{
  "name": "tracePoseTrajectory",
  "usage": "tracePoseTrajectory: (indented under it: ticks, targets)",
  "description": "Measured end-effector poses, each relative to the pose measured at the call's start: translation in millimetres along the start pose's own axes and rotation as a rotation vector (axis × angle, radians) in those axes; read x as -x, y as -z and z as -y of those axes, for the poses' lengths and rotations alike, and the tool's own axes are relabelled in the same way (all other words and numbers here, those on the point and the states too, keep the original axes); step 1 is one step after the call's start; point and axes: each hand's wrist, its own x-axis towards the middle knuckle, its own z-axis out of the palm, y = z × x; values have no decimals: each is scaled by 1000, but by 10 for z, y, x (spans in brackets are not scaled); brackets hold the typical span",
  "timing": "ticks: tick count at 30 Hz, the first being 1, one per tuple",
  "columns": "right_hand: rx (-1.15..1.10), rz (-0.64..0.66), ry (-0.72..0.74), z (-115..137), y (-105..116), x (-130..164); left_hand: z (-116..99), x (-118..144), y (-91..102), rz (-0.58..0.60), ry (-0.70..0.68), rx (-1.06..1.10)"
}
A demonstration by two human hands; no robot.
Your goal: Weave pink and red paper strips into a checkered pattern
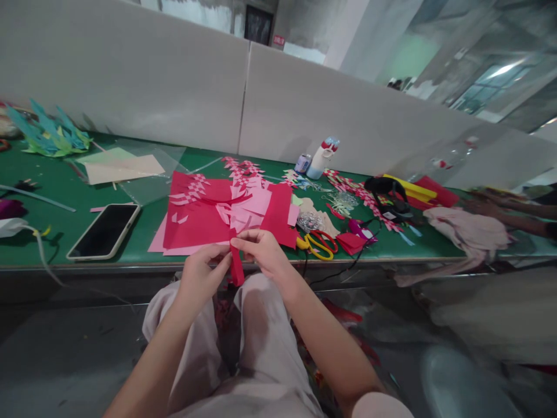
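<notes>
My left hand [201, 270] and my right hand [261, 251] pinch a narrow red paper strip [237, 268] between them, just in front of the green table's edge [87, 264] and above my lap. The strip hangs down from my fingertips. Right behind my hands lies a pile of red and pink paper sheets [204, 217] with cut slits and woven strips. Yellow-and-red scissors [317, 244] rest on the table just right of my right hand.
A phone [104, 231] lies face up at the left. A glue bottle [321, 158] stands at the back. Woven pink strips, paper scraps and a black item [385, 188] lie to the right. Another person's arms [509, 212] reach in at far right.
</notes>
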Motion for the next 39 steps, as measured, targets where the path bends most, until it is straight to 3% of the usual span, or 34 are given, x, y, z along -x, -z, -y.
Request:
tracePoseTrajectory:
  ticks: [7, 10, 13, 18, 31, 39]
  targets:
    - [-92, -97, 75, -84, -47, -16, -15, 5, -63, -62, 107, 91]
    - [-164, -150, 117, -115, -98, -15, -22, 24, -130, -38, 117, 31]
    - [-224, -212, 158, -100, -129, 5, -70, 59, -170, -49, 168, -20]
    - [-315, -301, 210, -47, -125, 58, -159, 121, -175, -66, 246, 73]
    - [-325, -352, 217, -99, -21, 20, -129, 147, -140, 126, 344, 310]
    - [-342, -338, 195, -104, 1, 2, 30, 122, -162, 104, 436, 439]
